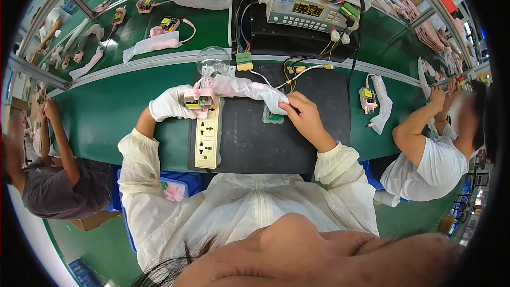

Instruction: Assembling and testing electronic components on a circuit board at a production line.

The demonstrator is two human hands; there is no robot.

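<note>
My left hand (174, 103), in a white glove, is closed around a pink charger assembly (198, 102) with an exposed circuit board, above the top end of a cream power strip (207, 141). A plastic-wrapped cable bundle (249, 89) stretches from it toward the right. My bare right hand (305, 117) pinches the far end of that wrapping between thumb and fingers. Below the wrapping, a small green circuit board (273, 114) lies on the black mat (249, 149), partly covered. A clear glass bulb (213, 61) stands just behind my left hand.
A test instrument (313, 13) with a display sits at the back, its wires and a green connector (244, 61) reaching the mat. Another pink charger assembly (367, 99) and its wrapped cable lie at right. Several more rest on the far green belt (204, 26). Co-workers sit on both sides.
</note>
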